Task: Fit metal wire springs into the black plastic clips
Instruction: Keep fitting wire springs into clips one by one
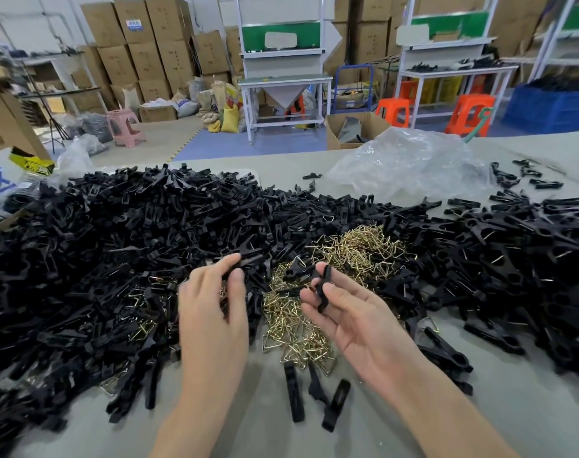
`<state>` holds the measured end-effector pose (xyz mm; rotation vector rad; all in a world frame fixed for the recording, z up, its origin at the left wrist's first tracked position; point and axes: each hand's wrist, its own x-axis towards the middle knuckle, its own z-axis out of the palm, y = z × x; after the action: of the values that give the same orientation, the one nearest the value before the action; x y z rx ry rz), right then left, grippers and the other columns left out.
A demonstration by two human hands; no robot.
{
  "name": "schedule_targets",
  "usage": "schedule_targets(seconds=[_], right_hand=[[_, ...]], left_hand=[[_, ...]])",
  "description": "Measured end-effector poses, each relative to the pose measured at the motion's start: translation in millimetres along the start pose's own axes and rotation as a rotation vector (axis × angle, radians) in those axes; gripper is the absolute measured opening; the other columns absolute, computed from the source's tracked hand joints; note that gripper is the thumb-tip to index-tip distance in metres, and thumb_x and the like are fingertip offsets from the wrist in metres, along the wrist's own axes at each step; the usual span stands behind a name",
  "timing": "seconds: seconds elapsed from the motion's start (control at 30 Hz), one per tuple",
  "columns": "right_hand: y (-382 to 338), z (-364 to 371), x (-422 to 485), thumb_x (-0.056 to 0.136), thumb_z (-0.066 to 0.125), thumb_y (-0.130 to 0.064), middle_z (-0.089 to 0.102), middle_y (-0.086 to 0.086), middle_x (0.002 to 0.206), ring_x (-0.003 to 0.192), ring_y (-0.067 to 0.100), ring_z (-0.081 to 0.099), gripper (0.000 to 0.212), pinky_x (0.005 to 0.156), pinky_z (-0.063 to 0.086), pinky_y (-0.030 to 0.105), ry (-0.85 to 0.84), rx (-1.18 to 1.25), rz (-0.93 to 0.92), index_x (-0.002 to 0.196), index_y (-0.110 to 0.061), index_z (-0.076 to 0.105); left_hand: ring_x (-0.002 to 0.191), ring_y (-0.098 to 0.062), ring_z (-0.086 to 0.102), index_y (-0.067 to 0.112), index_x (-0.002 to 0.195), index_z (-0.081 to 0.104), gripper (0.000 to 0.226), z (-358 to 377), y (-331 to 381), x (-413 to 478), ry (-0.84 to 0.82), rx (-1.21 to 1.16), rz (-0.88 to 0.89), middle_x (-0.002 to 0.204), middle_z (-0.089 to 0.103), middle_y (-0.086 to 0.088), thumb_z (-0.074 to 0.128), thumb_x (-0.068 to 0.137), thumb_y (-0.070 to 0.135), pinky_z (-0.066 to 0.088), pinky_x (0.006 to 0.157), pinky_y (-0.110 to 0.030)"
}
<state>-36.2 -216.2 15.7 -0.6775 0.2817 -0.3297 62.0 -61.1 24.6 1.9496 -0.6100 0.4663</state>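
A warehouse stacked with boxes [142, 44] lies behind a grey table [248, 424], where we work amid a broad heap of black clips [116, 242] ringing a pile of brass-coloured springs [364, 246]. A crumpled clear bag [407, 163] sits at the far edge.

Our right hand [351, 315], palm up, pinches one clip [324, 285] upright between thumb and fingertips, just above the springs. Our left hand [212, 309], beside it, grips a black piece [238, 264] between index finger and thumb at the heap's edge; whether that piece is lifted free, we cannot tell.

We judge the clips light and rigid, with smooth plastic that could slip, so they are best held across the flat sides near the middle, leaving the seat for the wire exposed. The springs look thin, stiff and springy, and they tangle in the pile. One should be teased out by a straight leg, not the bend, or neighbours may come with it.
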Motion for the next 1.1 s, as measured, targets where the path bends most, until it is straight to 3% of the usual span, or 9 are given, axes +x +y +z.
schedule_targets(seconds=[0.13, 0.33, 0.4, 0.47, 0.6, 0.77, 0.93, 1.03, 1.1], right_hand=[[2.1, 0.3, 0.6, 0.083, 0.068, -0.004, 0.074, 0.012, 0.113, 0.100, 0.026, 0.073, 0.035, 0.082, 0.061, 0.038, -0.019, -0.122, -0.031, 0.115, -0.015, 0.077], [2.9, 1.8, -0.7, 0.086, 0.068, -0.004, 0.073, 0.017, 0.117, 0.098, 0.025, 0.073, 0.033, 0.086, 0.059, 0.034, -0.070, -0.148, -0.083, 0.117, -0.014, 0.075], [4.9, 2.7, -1.0, 0.085, 0.069, -0.005, 0.074, 0.015, 0.115, 0.100, 0.025, 0.073, 0.033, 0.086, 0.059, 0.032, -0.071, -0.165, -0.090, 0.116, -0.014, 0.076], [5.1, 2.4, -0.8, 0.083, 0.071, -0.006, 0.074, 0.013, 0.113, 0.104, 0.025, 0.073, 0.033, 0.085, 0.059, 0.032, -0.052, -0.200, -0.120, 0.115, -0.015, 0.076], [2.5, 1.4, 0.0, 0.079, 0.076, -0.009, 0.075, 0.011, 0.110, 0.103, 0.024, 0.074, 0.032, 0.085, 0.058, 0.028, -0.003, -0.243, -0.191, 0.109, -0.019, 0.077], [7.6, 3.8, -3.1, 0.072, 0.084, -0.025, 0.075, 0.007, 0.114, 0.110, 0.023, 0.072, 0.040, 0.088, 0.057, 0.025, -0.036, -0.376, -0.196, 0.111, -0.025, 0.076], [5.1, 5.8, -4.7, 0.077, 0.078, -0.016, 0.075, 0.008, 0.114, 0.111, 0.024, 0.072, 0.033, 0.090, 0.058, 0.027, -0.015, -0.403, -0.220, 0.109, -0.026, 0.076], [4.1, 7.6, -6.5, 0.077, 0.077, -0.016, 0.075, 0.007, 0.114, 0.111, 0.022, 0.071, 0.032, 0.091, 0.057, 0.027, -0.026, -0.421, -0.215, 0.108, -0.025, 0.076], [4.1, 8.7, -7.7, 0.078, 0.076, -0.015, 0.076, 0.007, 0.114, 0.110, 0.021, 0.072, 0.031, 0.089, 0.057, 0.025, -0.030, -0.418, -0.211, 0.108, -0.025, 0.076]], left_hand=[[0.059, -0.002, 0.052, 0.042, 0.112, 0.060, 0.022, 8.2, 14.4, -12.8, -0.229, -0.329, -0.103, 0.078, 0.064, 0.012, 0.048, 0.093, 0.045, 0.041, 0.053, -0.014], [0.075, -0.014, 0.067, 0.030, 0.111, 0.066, 0.029, 15.9, 17.2, -17.9, -0.433, -0.571, -0.245, 0.081, 0.073, -0.002, 0.053, 0.090, 0.042, 0.055, 0.072, -0.025], [0.078, -0.013, 0.069, 0.031, 0.108, 0.066, 0.026, 15.6, 16.9, -19.8, -0.475, -0.522, -0.239, 0.084, 0.074, 0.000, 0.055, 0.089, 0.044, 0.057, 0.074, -0.029], [0.078, -0.004, 0.069, 0.034, 0.106, 0.062, 0.021, 14.7, 16.0, -21.7, -0.513, -0.390, -0.181, 0.088, 0.074, 0.010, 0.054, 0.091, 0.046, 0.054, 0.074, -0.021], [0.072, 0.002, 0.063, 0.034, 0.101, 0.065, 0.008, 15.2, 14.5, -18.7, -0.402, -0.368, -0.219, 0.087, 0.070, 0.020, 0.061, 0.095, 0.038, 0.047, 0.066, -0.013], [0.075, -0.010, 0.068, 0.024, 0.105, 0.071, 0.014, 14.1, 16.5, -12.2, -0.416, -0.678, -0.492, 0.090, 0.076, 0.005, 0.064, 0.094, 0.020, 0.056, 0.068, -0.020], [0.092, -0.010, 0.071, 0.027, 0.108, 0.071, 0.021, 13.7, 15.3, -13.5, -0.422, -0.636, -0.431, 0.099, 0.077, 0.004, 0.063, 0.097, 0.011, 0.056, 0.080, -0.022], [0.082, -0.003, 0.068, 0.029, 0.104, 0.071, 0.017, 13.5, 15.8, -13.8, -0.402, -0.583, -0.383, 0.091, 0.075, 0.008, 0.065, 0.095, 0.015, 0.052, 0.074, -0.017], [0.081, -0.008, 0.068, 0.028, 0.102, 0.072, 0.014, 14.2, 16.2, -14.6, -0.401, -0.586, -0.396, 0.088, 0.075, 0.006, 0.067, 0.094, 0.017, 0.053, 0.073, -0.019]])
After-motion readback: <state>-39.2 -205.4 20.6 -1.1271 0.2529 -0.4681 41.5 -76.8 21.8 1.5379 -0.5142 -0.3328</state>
